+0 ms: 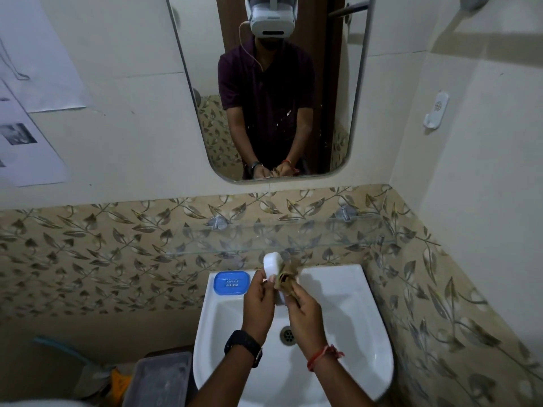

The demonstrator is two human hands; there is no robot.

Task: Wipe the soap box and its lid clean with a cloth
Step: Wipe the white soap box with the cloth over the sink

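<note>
My left hand holds a white soap box lid upright above the back of the white sink. My right hand grips a crumpled brown cloth pressed against the lid's right side. The blue soap box base lies flat on the sink's back left corner, apart from both hands.
A glass shelf on two metal brackets juts out just above the hands. The drain sits below my wrists. A mirror hangs above. A grey plastic bin stands on the floor left of the sink.
</note>
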